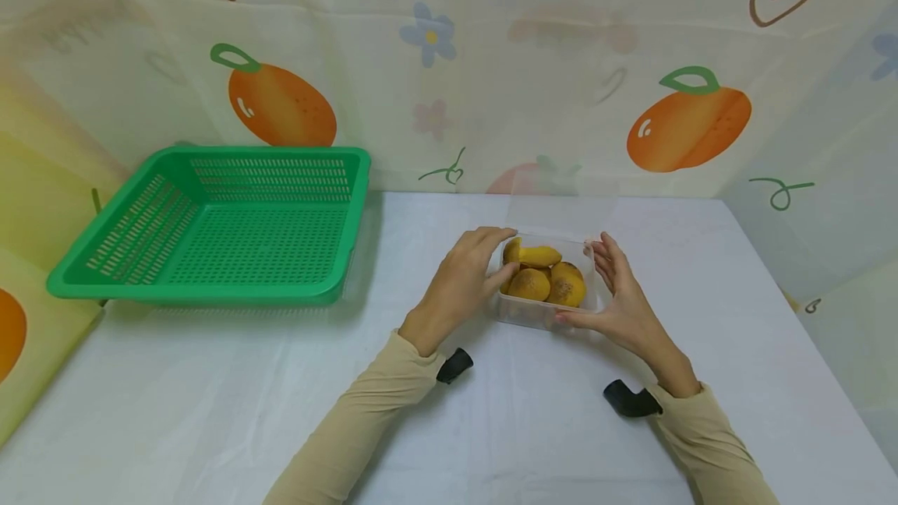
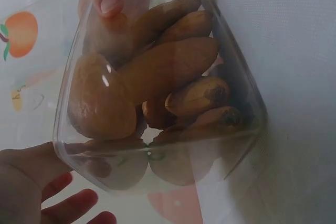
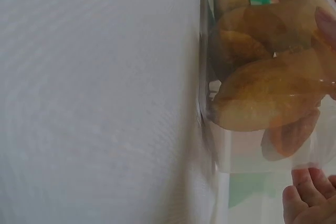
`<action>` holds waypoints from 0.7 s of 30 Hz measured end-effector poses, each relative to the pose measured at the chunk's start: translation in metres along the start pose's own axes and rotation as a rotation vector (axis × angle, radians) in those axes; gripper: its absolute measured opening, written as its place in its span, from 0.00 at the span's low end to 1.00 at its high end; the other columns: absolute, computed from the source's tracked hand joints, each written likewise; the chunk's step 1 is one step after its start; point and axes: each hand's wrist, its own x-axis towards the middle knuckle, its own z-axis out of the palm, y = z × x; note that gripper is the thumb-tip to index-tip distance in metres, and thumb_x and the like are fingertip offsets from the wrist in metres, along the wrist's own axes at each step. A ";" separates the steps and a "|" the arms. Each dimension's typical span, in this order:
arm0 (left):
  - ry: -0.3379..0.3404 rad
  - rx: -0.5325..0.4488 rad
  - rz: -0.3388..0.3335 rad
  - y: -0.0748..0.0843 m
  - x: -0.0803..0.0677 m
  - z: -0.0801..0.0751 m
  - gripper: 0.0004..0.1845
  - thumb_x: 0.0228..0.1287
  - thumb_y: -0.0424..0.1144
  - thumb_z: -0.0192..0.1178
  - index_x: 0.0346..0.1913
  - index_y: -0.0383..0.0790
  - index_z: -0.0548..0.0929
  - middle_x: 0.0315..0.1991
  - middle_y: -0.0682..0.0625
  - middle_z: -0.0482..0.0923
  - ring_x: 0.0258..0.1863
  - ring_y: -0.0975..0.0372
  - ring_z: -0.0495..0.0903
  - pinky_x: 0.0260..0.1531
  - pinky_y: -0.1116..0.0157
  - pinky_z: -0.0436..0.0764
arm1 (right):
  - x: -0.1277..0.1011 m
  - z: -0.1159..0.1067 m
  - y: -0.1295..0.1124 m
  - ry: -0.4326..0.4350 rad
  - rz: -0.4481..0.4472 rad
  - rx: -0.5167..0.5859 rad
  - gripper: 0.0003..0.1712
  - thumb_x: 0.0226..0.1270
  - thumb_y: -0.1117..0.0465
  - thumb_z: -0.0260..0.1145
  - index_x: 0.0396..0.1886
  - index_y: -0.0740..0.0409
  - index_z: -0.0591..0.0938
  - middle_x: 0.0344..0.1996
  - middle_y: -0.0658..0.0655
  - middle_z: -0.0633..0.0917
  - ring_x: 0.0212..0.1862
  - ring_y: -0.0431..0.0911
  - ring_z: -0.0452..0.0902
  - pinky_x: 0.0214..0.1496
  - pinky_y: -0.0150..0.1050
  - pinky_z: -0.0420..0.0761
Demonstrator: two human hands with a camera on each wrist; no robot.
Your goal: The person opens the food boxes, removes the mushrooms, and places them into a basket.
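A clear plastic box (image 1: 526, 312) stands on the white table, holding several yellow-brown mushrooms (image 1: 567, 287). Thick stems and rounded caps show through its wall in the left wrist view (image 2: 163, 69). My left hand (image 1: 459, 275) holds the box's left side, thumb over the rim and fingers toward the far left corner. On the opposite side my right hand (image 1: 631, 310) grips it, thumb along the front wall and fingers at the far right corner. A transparent lid (image 1: 561, 211) stands raised behind the box. The box's far wall is mostly hidden.
A green slatted plastic basket (image 1: 333, 291) sits at the left of the white table (image 1: 421, 443). Behind the table hangs a cloth (image 1: 484, 131) printed with fruit, flowers and hearts. Black wrist mounts (image 1: 631, 400) stick out near both sleeves.
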 end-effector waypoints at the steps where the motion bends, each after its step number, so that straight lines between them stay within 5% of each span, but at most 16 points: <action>1: -0.022 0.005 -0.005 0.000 0.000 0.000 0.22 0.67 0.38 0.65 0.62 0.38 0.78 0.58 0.45 0.80 0.58 0.52 0.78 0.59 0.58 0.79 | 0.000 0.000 0.000 -0.005 0.003 -0.003 0.72 0.45 0.66 0.82 0.79 0.62 0.41 0.76 0.68 0.55 0.77 0.65 0.51 0.66 0.10 0.52; 5: -0.101 0.022 -0.023 0.002 -0.001 0.001 0.21 0.67 0.37 0.64 0.61 0.38 0.78 0.61 0.45 0.79 0.60 0.52 0.76 0.62 0.58 0.77 | 0.000 0.000 -0.002 -0.015 0.007 -0.002 0.69 0.45 0.66 0.83 0.78 0.64 0.45 0.75 0.68 0.56 0.77 0.64 0.51 0.79 0.32 0.53; 9: -0.164 0.011 -0.060 0.003 0.000 0.000 0.22 0.68 0.36 0.62 0.63 0.40 0.77 0.65 0.46 0.76 0.65 0.52 0.74 0.66 0.57 0.74 | 0.000 0.002 -0.003 -0.004 0.001 0.038 0.64 0.44 0.68 0.82 0.73 0.66 0.47 0.74 0.68 0.57 0.76 0.64 0.52 0.77 0.56 0.51; 16: -0.206 -0.041 -0.116 0.003 0.001 0.000 0.24 0.67 0.34 0.62 0.66 0.42 0.75 0.68 0.48 0.74 0.68 0.52 0.72 0.69 0.56 0.71 | 0.002 0.001 -0.004 -0.014 0.025 0.028 0.66 0.46 0.67 0.82 0.76 0.64 0.47 0.75 0.66 0.57 0.77 0.62 0.51 0.78 0.45 0.52; 21: -0.176 0.003 -0.069 0.002 0.000 0.001 0.22 0.69 0.37 0.62 0.64 0.42 0.76 0.64 0.49 0.77 0.65 0.54 0.75 0.66 0.57 0.74 | 0.000 0.000 -0.004 -0.021 0.028 0.008 0.66 0.46 0.66 0.82 0.78 0.64 0.48 0.75 0.67 0.56 0.77 0.64 0.51 0.77 0.54 0.52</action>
